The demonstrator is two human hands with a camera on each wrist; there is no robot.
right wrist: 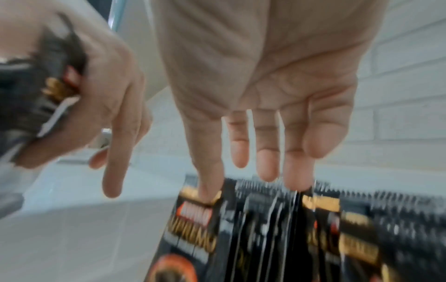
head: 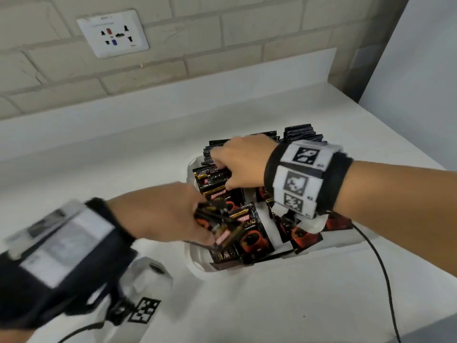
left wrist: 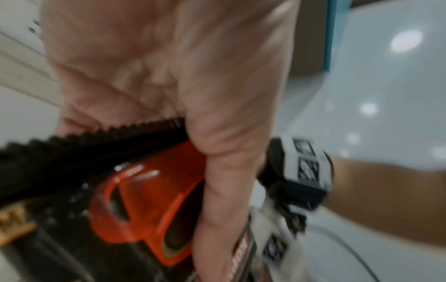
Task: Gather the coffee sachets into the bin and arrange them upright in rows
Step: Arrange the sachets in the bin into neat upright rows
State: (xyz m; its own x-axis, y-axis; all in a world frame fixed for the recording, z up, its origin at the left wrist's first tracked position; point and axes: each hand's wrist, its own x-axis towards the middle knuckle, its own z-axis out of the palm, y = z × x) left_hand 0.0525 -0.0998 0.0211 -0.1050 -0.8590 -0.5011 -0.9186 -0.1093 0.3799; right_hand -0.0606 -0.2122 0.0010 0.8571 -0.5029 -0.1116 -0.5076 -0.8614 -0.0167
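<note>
A white bin [head: 197, 267] sits on the white counter and holds black coffee sachets printed with a red cup. Several stand upright in rows at the far side [head: 300, 133]; others lie loose and flat at the near side [head: 254, 241]. My left hand [head: 210, 226] grips a small bundle of sachets [left wrist: 144, 206] over the bin's near left part, with the thumb pressed on top. My right hand [head: 222, 169] reaches over the upright row, and its straight fingers [right wrist: 265, 162] touch the sachet tops [right wrist: 265, 219]. The left hand [right wrist: 108, 85] shows blurred beside it.
A brick wall with a socket plate [head: 112, 33] rises behind a raised ledge. A black cable [head: 380, 268] runs from my right wrist across the counter [head: 272, 305] toward the front. A white panel [head: 420, 70] stands at the right.
</note>
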